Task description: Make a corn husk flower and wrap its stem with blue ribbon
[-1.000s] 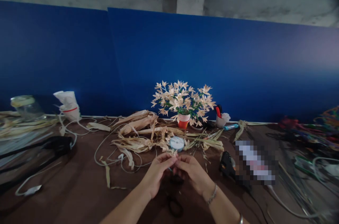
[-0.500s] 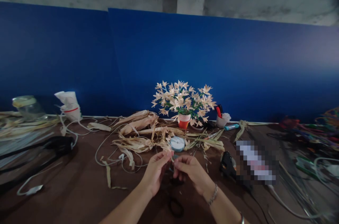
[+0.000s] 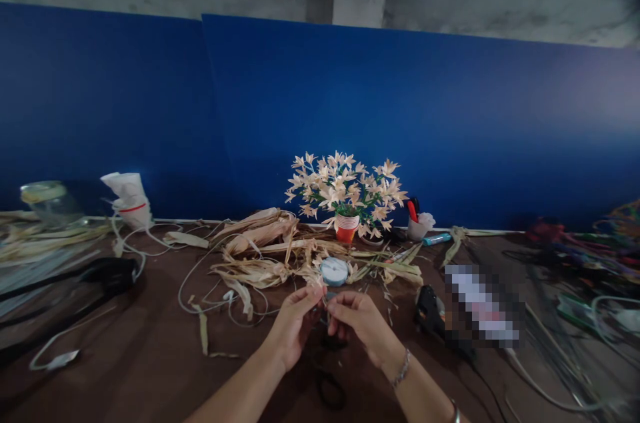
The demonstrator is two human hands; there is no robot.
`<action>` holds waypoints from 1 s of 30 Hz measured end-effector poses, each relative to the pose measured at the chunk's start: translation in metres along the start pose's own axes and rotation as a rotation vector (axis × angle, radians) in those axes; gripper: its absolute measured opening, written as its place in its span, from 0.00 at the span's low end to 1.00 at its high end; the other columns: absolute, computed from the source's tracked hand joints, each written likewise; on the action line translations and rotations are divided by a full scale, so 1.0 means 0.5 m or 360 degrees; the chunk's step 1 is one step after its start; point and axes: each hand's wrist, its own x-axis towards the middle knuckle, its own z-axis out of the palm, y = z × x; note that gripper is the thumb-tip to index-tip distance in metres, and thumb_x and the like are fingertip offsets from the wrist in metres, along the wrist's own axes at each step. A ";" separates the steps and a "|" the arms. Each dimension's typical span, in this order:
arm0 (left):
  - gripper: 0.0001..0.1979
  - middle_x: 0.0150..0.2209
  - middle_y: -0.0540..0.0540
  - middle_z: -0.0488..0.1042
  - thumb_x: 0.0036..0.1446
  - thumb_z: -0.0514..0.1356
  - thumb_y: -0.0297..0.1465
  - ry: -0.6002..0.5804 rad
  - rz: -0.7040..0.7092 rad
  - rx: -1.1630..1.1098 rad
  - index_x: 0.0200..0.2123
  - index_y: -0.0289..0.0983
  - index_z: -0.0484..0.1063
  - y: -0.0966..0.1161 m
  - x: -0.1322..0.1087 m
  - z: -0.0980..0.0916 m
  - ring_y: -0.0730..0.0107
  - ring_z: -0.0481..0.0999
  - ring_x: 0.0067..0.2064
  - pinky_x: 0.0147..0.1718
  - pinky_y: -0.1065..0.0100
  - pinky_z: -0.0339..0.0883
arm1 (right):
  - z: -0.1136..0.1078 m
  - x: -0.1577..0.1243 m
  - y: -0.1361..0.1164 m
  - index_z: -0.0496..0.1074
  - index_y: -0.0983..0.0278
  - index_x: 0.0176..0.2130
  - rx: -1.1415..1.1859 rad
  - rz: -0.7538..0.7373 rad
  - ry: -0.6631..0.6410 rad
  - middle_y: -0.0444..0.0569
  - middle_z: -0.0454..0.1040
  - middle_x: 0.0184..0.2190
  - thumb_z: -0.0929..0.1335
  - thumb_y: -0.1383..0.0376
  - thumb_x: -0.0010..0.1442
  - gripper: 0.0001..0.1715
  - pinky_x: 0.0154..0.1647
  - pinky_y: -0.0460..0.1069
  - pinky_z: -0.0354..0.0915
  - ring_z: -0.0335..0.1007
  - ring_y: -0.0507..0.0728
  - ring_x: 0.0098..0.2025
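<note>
My left hand (image 3: pixel 295 324) and my right hand (image 3: pixel 359 323) meet fingertip to fingertip low in the middle, above a brown table (image 3: pixel 150 369). Both pinch a small pale husk piece (image 3: pixel 323 296) between them; it is too small to make out well. Just beyond the fingers lies a round white-and-blue tape roll (image 3: pixel 334 271) among a heap of dried husk strips (image 3: pixel 265 249). Black scissors (image 3: pixel 330 386) lie under my wrists.
A red-and-white cup of pale husk flowers (image 3: pixel 347 199) stands at the back by the blue wall. A black glue gun (image 3: pixel 430 313) lies to the right, wires and rods beyond it. White cables, a glass jar (image 3: pixel 47 203) and a white bag (image 3: pixel 129 198) sit left.
My fingers have shifted slightly on the small piece, and the hands have drawn a little lower and apart at the tips. Nothing else on the table moved.
</note>
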 end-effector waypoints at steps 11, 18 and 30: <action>0.06 0.20 0.52 0.67 0.41 0.63 0.28 -0.0079 0.0089 -0.0007 0.21 0.32 0.70 -0.004 -0.005 0.005 0.78 0.65 0.23 0.23 0.75 0.57 | 0.009 -0.003 -0.002 0.67 0.68 0.24 -0.0067 -0.0005 0.0058 0.44 0.69 0.14 0.68 0.54 0.45 0.18 0.16 0.41 0.51 0.57 0.45 0.15; 0.10 0.18 0.53 0.64 0.42 0.63 0.28 -0.0077 0.0109 0.0021 0.17 0.32 0.65 -0.005 -0.006 0.009 0.79 0.63 0.21 0.22 0.75 0.56 | 0.013 -0.002 0.002 0.67 0.69 0.24 -0.0084 -0.0026 0.0118 0.44 0.70 0.14 0.68 0.56 0.45 0.17 0.16 0.41 0.52 0.58 0.45 0.14; 0.09 0.17 0.53 0.63 0.43 0.62 0.29 -0.0027 0.0089 -0.0059 0.19 0.33 0.65 -0.015 -0.002 0.002 0.80 0.63 0.20 0.21 0.75 0.56 | 0.016 -0.002 0.003 0.68 0.69 0.24 -0.0072 -0.0023 0.0104 0.44 0.69 0.13 0.67 0.57 0.46 0.15 0.16 0.41 0.51 0.57 0.45 0.14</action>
